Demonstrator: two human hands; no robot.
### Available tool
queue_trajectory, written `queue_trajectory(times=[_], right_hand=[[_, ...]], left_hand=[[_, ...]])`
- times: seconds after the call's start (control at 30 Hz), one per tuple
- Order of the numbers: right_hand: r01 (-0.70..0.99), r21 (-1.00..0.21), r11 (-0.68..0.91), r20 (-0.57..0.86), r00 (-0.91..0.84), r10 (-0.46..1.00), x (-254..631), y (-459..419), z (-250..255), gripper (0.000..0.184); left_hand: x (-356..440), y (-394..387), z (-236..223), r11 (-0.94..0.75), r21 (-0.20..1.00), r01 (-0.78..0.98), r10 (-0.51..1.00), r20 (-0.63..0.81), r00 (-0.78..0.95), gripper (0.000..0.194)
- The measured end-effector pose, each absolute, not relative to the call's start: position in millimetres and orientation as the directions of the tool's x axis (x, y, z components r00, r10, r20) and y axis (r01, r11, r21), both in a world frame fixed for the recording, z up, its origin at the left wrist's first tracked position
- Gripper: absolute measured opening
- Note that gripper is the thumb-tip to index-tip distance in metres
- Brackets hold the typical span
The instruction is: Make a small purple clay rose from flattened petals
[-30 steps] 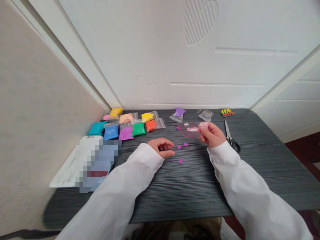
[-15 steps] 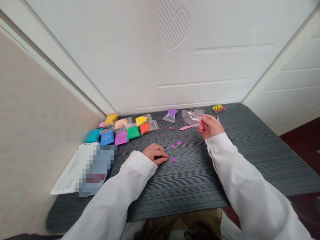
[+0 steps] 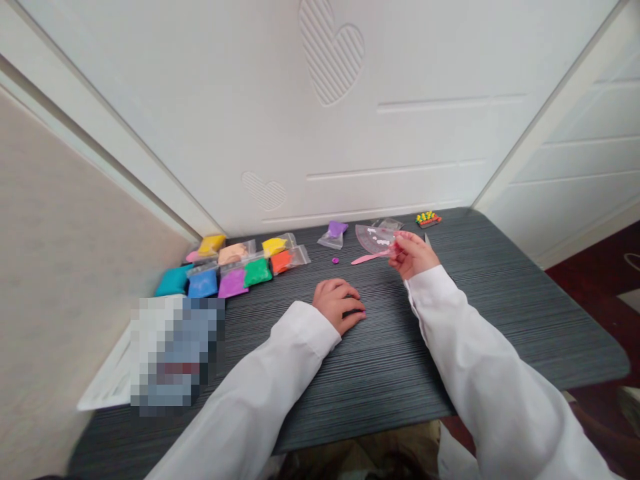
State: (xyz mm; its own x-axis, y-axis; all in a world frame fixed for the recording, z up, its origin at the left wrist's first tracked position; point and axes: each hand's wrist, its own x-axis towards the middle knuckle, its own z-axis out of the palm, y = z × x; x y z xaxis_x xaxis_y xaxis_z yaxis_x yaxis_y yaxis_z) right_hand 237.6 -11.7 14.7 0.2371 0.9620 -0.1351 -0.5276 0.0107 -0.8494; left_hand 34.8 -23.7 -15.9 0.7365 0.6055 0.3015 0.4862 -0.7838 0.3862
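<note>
My right hand (image 3: 413,255) pinches the corner of a see-through pinkish fan-shaped plastic piece (image 3: 367,237) marked with small white shapes, raised above the table. A pink plastic knife (image 3: 369,257) runs up to the same fingers; whether they grip it is unclear. Lower and to the left, my left hand (image 3: 339,305) rests on the dark table, thumb and forefinger closed with a bit of purple clay disc (image 3: 365,311) showing at their tips. Other purple discs are hidden by this hand. Beyond it lies a small purple clay piece (image 3: 335,261).
Bags of coloured clay, including a green one (image 3: 257,272) and a blue one (image 3: 203,283), crowd the back left. A purple clay bag (image 3: 336,230) lies at the back. Yellow-and-red small pieces (image 3: 429,219) sit back right. A blurred packet (image 3: 180,353) lies front left.
My left hand has moved right, over where the flat purple discs lay, and they are now covered. The right hand keeps holding the plastic piece. The view has shifted slightly.
</note>
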Motion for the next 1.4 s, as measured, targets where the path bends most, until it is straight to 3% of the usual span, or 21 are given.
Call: queue_trajectory(times=[0.2,0.37,0.47,0.53,0.6,0.73,0.8,0.9,1.07,1.13,1.27,1.4], right_hand=[[-0.476,-0.878,-0.046,-0.118,0.123,0.985,230,-16,20,0.029],[-0.255,-0.954,-0.158,-0.134,-0.107,0.985,209,-29,24,0.030],[-0.180,-0.974,-0.137,-0.109,-0.159,0.981,201,-36,23,0.028],[-0.130,-0.987,-0.097,-0.074,-0.174,0.982,201,-41,23,0.027],[-0.148,-0.987,-0.058,-0.031,-0.177,0.984,203,-47,23,0.030],[-0.292,-0.948,-0.126,-0.070,-0.197,0.978,211,-63,20,0.041],[-0.257,-0.948,-0.190,-0.147,-0.177,0.973,214,-70,15,0.030],[-0.190,-0.946,-0.264,-0.243,-0.128,0.962,215,-75,5,0.042],[-0.073,-0.956,-0.284,-0.272,-0.137,0.952,216,-68,-5,0.035],[-0.049,-0.967,-0.251,-0.244,-0.118,0.962,217,-64,-5,0.029],[-0.023,-0.981,-0.195,-0.194,-0.056,0.979,218,-58,-6,0.025],[0.006,-0.986,-0.165,-0.165,-0.044,0.985,211,-53,-7,0.025]], left_hand=[[25,-20,-6,-0.666,0.552,0.502,0.719,0.295,0.629,0.030],[15,-23,6,-0.423,0.836,0.349,0.823,0.193,0.534,0.039],[15,-28,7,-0.359,0.879,0.314,0.818,0.134,0.559,0.035],[15,-28,6,-0.410,0.848,0.336,0.822,0.183,0.539,0.027],[14,-26,5,-0.544,0.778,0.314,0.782,0.334,0.526,0.022],[9,-23,4,-0.820,0.459,0.343,0.573,0.639,0.514,0.017],[9,-28,3,-0.846,0.331,0.419,0.522,0.677,0.519,0.018],[13,-39,2,-0.886,0.209,0.413,0.431,0.699,0.571,0.020],[15,-41,-2,-0.913,0.162,0.373,0.370,0.713,0.596,0.023],[12,-35,-2,-0.888,0.232,0.398,0.441,0.677,0.589,0.027],[7,-26,0,-0.688,0.551,0.472,0.723,0.466,0.510,0.034],[11,-27,0,-0.493,0.737,0.462,0.836,0.254,0.487,0.038]])
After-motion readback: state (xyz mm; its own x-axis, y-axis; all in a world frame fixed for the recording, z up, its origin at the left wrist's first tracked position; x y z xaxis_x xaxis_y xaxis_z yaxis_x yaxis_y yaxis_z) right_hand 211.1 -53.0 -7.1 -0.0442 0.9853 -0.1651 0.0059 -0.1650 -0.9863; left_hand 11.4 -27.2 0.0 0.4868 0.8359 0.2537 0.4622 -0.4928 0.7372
